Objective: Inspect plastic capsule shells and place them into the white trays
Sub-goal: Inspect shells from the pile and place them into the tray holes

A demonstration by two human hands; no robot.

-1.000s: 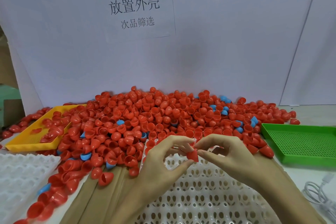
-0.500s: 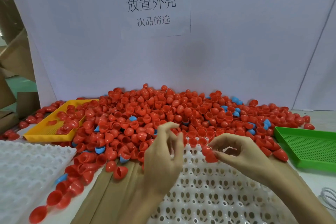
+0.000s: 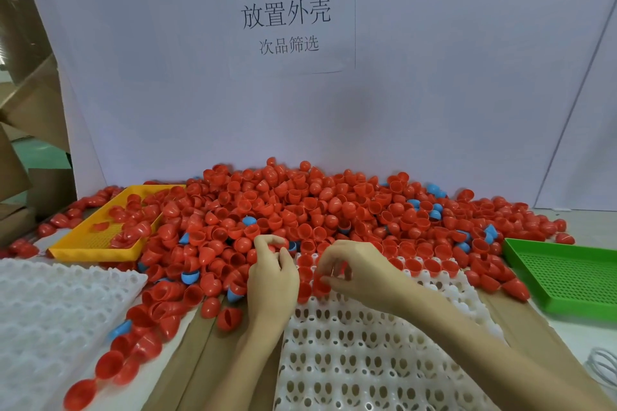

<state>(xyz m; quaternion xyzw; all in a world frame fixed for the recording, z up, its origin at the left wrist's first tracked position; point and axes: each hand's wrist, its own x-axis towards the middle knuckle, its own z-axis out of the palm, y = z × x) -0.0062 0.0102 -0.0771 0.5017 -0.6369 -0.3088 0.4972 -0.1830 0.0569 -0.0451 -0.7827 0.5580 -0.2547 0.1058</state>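
A red shell [image 3: 321, 284] was pinched in the right hand [image 3: 359, 272] over the far rows of the white tray [image 3: 367, 354]. The left hand [image 3: 272, 277], fingers curled, reached into the pile [image 3: 300, 207]; its grasp could not be told.

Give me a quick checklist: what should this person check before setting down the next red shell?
1. Right hand has a shell: ok, it pinches a red shell.
2. White tray has free pockets near the person: ok.
3. Shell sits over a pocket: cannot tell.
4. Shell free of defects: cannot tell.
5. Left hand fetching the next shell: ok, its fingers are at the pile.
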